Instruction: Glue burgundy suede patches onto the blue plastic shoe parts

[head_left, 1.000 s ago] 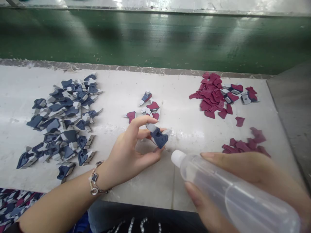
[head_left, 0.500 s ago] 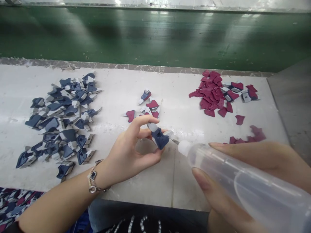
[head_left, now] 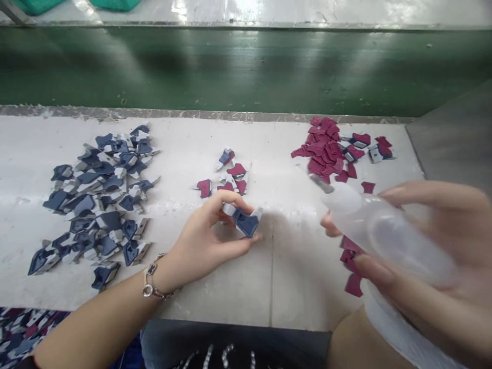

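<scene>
My left hand point(head_left: 196, 246) pinches a small blue-and-grey plastic part point(head_left: 246, 222) between thumb and fingers, its recessed blue face turned up. In my right hand point(head_left: 453, 225) is a translucent squeeze bottle point(head_left: 400, 236) with a white cap and a thin metal nozzle. The bottle is blurred, and its nozzle points up and left, apart from the plastic part. Just beyond my left hand lies a small group of parts with maroon inlays point(head_left: 236, 170). Loose maroon pieces point(head_left: 351, 284) show below the bottle, partly covered by my right hand.
A wide heap of blue-and-grey parts point(head_left: 103, 184) covers the left of the white table point(head_left: 184, 148). At the back right is a pile of maroon pieces point(head_left: 325, 146), with several inlaid parts point(head_left: 361, 140) beside it. A green wall point(head_left: 230, 66) runs behind; a grey panel point(head_left: 453, 133) borders the right.
The bottle has swung up and away from the plastic part, its nozzle no longer near it. My left hand keeps its grip, with the part slightly turned and lower left. The view has shifted slightly.
</scene>
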{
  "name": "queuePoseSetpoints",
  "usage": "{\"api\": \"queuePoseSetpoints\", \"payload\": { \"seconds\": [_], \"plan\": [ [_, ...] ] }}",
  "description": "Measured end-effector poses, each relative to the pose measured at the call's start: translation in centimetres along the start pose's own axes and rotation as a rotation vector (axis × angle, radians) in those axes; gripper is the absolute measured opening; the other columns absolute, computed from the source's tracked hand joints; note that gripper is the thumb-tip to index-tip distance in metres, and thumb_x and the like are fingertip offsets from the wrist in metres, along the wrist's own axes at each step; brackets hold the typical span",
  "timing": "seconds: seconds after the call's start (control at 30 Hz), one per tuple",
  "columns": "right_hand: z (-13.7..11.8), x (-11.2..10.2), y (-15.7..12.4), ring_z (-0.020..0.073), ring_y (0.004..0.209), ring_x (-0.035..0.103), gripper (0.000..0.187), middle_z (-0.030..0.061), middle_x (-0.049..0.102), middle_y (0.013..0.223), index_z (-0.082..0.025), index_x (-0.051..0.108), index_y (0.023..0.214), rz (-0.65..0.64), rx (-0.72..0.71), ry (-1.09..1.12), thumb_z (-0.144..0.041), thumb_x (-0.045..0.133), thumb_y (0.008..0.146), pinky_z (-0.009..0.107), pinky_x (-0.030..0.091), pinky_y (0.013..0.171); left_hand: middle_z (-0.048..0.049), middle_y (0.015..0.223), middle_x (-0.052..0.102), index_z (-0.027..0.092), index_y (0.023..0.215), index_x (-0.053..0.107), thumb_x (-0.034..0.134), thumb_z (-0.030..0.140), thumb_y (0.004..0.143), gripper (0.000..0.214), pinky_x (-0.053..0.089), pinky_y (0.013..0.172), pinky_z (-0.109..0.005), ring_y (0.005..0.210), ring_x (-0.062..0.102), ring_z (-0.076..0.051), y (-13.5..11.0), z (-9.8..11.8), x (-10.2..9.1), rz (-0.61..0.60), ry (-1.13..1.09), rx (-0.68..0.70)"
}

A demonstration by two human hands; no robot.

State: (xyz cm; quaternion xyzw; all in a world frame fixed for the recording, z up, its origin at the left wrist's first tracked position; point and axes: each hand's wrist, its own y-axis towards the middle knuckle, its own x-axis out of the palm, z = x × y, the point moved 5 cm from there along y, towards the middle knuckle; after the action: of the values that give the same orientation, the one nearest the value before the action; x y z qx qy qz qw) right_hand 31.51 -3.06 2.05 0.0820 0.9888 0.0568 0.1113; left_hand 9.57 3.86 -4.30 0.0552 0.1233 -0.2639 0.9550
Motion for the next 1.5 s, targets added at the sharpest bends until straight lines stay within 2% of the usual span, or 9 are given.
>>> {"api": "queuePoseSetpoints", "payload": {
  "seconds": [0.1,0.2,0.37,0.47,0.67,0.83,1.03,1.3,1.5],
  "plan": [
    [1.6,0.8,1.4,0.0205,0.081,0.069,0.038,0.0,0.072,0.092,-0.036,0.059,0.108,-0.049,0.104,0.153,-0.016,0.076,0.08,0.033,0.059,0.07,0.0001,0.102,0.063,0.025,0.103,0.059,0.081,0.018,0.076,0.035,0.058,0.076,-0.023,0.09,0.066,-0.013,0.1,-0.1,0.3,-0.056,-0.032,-0.029],
    [3.6,2.2,2.9,0.0229,0.11,0.065,0.032,0.0035,0.071,0.117,-0.029,0.065,0.112,-0.083,0.112,-0.038,-0.025,0.076,0.083,0.037,0.055,0.09,0.0015,0.1,0.063,0.025,0.099,0.06,0.085,0.018,0.072,0.038,0.057,0.076,-0.019,0.091,0.065,-0.012,0.0,-0.2,0.7,-0.097,-0.06,-0.031],
    [7.0,3.8,3.7,0.024,0.11,0.067,0.036,0.0044,0.072,0.117,-0.022,0.065,0.109,-0.156,0.148,-0.226,-0.019,0.079,0.075,0.039,0.054,0.095,0.0028,0.097,0.062,0.027,0.099,0.059,0.083,0.022,0.075,0.034,0.058,0.071,-0.019,0.085,0.066,-0.011,0.0,-0.9,1.5,-0.155,-0.059,-0.073],
    [7.4,1.2,2.1,0.0223,0.116,0.064,0.053,0.0052,0.068,0.127,-0.024,0.059,0.125,-0.077,0.188,-0.374,-0.019,0.079,0.076,0.039,0.051,0.101,0.0019,0.098,0.063,0.027,0.102,0.056,0.08,0.026,0.078,0.034,0.057,0.069,-0.022,0.083,0.067,-0.012,-0.1,-1.3,1.9,-0.191,-0.067,-0.122],
    [9.4,-8.1,-1.8,0.0254,0.105,0.064,0.024,0.0077,0.068,0.11,-0.016,0.065,0.11,0.187,0.405,-0.775,-0.027,0.07,0.089,0.051,0.049,0.095,0.0005,0.105,0.06,0.028,0.108,0.053,0.077,0.032,0.081,0.036,0.057,0.072,-0.028,0.089,0.068,-0.015,-0.5,-1.6,2.1,-0.229,-0.02,-0.142],
    [11.1,-9.4,-1.6,0.0183,0.088,0.066,0.016,0.0034,0.069,0.099,-0.017,0.067,0.104,0.156,0.497,-0.811,-0.029,0.066,0.094,0.041,0.055,0.084,0.0,0.109,0.06,0.03,0.11,0.054,0.076,0.034,0.082,0.035,0.058,0.076,-0.031,0.094,0.067,-0.017,-0.7,-1.8,2.2,-0.252,0.014,-0.146],
    [7.2,-7.3,-2.1,0.0224,0.079,0.07,0.016,0.0052,0.075,0.085,-0.019,0.07,0.096,0.226,0.428,-0.576,-0.026,0.073,0.082,0.039,0.057,0.078,0.0002,0.108,0.06,0.029,0.108,0.055,0.077,0.03,0.082,0.034,0.059,0.076,-0.029,0.091,0.068,-0.015,-0.6,-1.8,2.1,-0.186,-0.055,-0.106],
    [3.0,1.5,-3.1,0.0182,0.079,0.071,0.012,0.0015,0.077,0.088,-0.026,0.076,0.075,-0.09,0.311,-0.134,-0.037,0.078,0.08,0.031,0.057,0.076,-0.0044,0.114,0.062,0.024,0.097,0.059,0.082,0.022,0.076,0.032,0.061,0.07,-0.024,0.102,0.066,-0.017,-0.8,-0.4,1.5,0.005,-0.055,0.086],
    [3.8,5.1,-1.8,0.0178,0.073,0.07,0.015,0.0024,0.076,0.079,-0.023,0.072,0.074,-0.169,0.457,0.234,-0.033,0.081,0.077,0.031,0.057,0.072,-0.0022,0.096,0.061,0.023,0.095,0.059,0.081,0.018,0.077,0.029,0.057,0.074,-0.029,0.093,0.062,-0.017,-1.0,0.9,0.7,0.138,0.116,0.297]
  ]
}}
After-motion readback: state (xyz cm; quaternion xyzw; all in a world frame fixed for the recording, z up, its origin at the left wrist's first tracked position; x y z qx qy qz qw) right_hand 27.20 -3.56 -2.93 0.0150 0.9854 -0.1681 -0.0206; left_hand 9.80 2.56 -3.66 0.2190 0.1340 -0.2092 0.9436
